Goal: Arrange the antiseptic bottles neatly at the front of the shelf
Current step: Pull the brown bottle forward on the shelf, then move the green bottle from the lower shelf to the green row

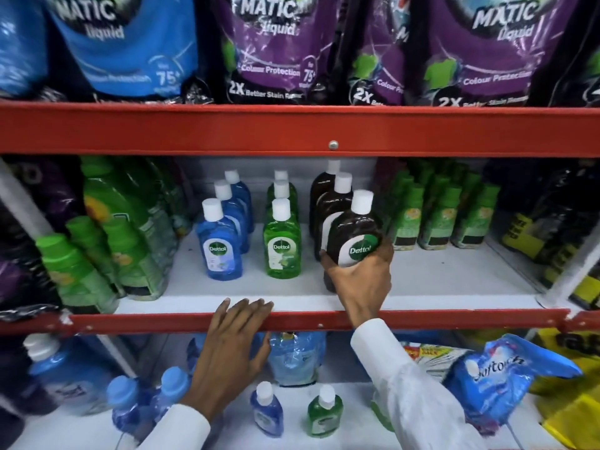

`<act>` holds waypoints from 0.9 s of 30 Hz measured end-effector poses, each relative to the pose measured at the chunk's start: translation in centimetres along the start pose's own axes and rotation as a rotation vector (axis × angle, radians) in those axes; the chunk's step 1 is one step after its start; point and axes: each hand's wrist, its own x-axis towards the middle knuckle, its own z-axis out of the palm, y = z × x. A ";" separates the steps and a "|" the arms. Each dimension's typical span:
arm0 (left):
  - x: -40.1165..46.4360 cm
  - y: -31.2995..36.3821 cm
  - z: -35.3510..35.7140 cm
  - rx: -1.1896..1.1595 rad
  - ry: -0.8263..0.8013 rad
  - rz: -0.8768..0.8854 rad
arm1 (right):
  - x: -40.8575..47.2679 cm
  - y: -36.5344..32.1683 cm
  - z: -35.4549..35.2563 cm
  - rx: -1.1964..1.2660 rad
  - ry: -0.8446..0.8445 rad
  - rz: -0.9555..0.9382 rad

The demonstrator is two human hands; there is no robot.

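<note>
On the white middle shelf [438, 280] stand three rows of white-capped Dettol bottles, each row running front to back. The front blue bottle [219, 245] leads the left row and the front green bottle [281, 245] the middle one. My right hand [360, 284] grips the lower part of the front brown bottle [355, 232], which tilts slightly to the right ahead of two more brown bottles [334, 206]. My left hand [233, 345] lies flat with fingers spread on the shelf's red front rail [130, 321], holding nothing.
Green-capped bottles [107, 241] crowd the shelf's left side and more of them [444, 216] stand to the right. Detergent pouches [269, 50] fill the shelf above. Below are small blue and green bottles [324, 414] and a blue Softouch pouch [500, 375].
</note>
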 end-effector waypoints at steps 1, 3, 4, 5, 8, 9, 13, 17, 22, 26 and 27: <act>-0.1 -0.1 0.0 0.003 -0.004 0.000 | -0.1 -0.2 0.1 -0.010 0.002 0.000; -0.2 0.0 0.0 -0.009 -0.003 -0.001 | -0.5 -0.3 0.3 -0.030 0.012 -0.002; -0.1 0.0 -0.1 -0.015 -0.002 -0.001 | -0.6 -0.2 0.4 -0.035 0.017 -0.003; -0.1 0.0 -0.1 -0.017 0.001 0.000 | -0.7 -0.1 0.4 -0.037 0.023 -0.006; 0.0 -0.1 -0.1 -0.004 -0.002 0.011 | -0.8 0.2 0.4 -0.043 0.002 -0.023; 0.0 -0.1 -0.2 0.003 -0.002 0.014 | -0.8 0.3 0.4 -0.048 -0.011 -0.025; -0.5 -0.8 -0.1 0.019 0.009 -0.003 | -2.6 1.4 -1.2 -0.039 0.008 -0.111; -1.2 -2.0 -0.5 -0.004 0.032 -0.022 | -7.9 5.5 -4.9 0.096 -0.053 -0.469; -1.5 -1.9 -0.8 -0.013 0.047 -0.025 | -10.9 13.4 -4.8 -0.297 -0.856 -0.350; -1.9 -1.9 -1.1 -0.016 0.066 -0.037 | -11.5 16.1 -2.4 -0.376 -1.129 -0.208; -2.0 -1.9 -1.3 -0.010 0.063 -0.031 | -11.4 16.4 -2.0 -0.372 -1.135 -0.205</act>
